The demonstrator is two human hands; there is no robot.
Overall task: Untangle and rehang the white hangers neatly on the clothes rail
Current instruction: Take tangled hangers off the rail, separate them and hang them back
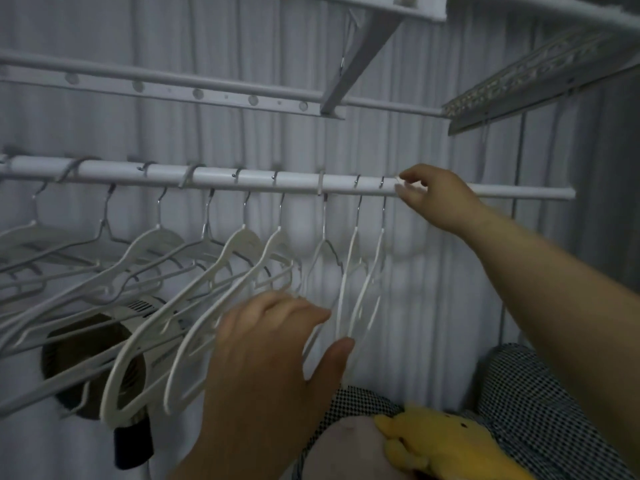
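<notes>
If the left hand pushes too hard: the white plastic hangers (242, 247) hang close together and slanted, and their lower arms cross toward the rail's left end. A sweep from the left hand (273, 344) could, I judge, lock 2 of them together or swing a thin hook off the white round clothes rail (214, 176).
Slide risk: the hooks look thin and sit loosely on a smooth bar, so 1 knock could bunch several and spoil the fairly even gaps.
Fall risk: a hanger lifted clear would likely drop onto the yellow plush toy (446, 441) and the black-and-white checked fabric (519, 393) below.
Blur: the left hand's fingers are smeared, so their exact contact is uncertain.
Left hand: it is open, fingers spread and nearly straight, thumb out. It is at the bottom ends of the 2 thin white hangers (349, 282) nearest the rail's right end, and seems to touch them without gripping.
Right hand (436, 199): it is raised to the rail, forefinger over and thumb under, pinching it just beside the last hook. A small pale piece between the fingertips is too small to name.
Hangers: all hang on the rail, in a row from its left end up to the right hand. The left hand is low among their arms and the right hand is at their hooks.
</notes>
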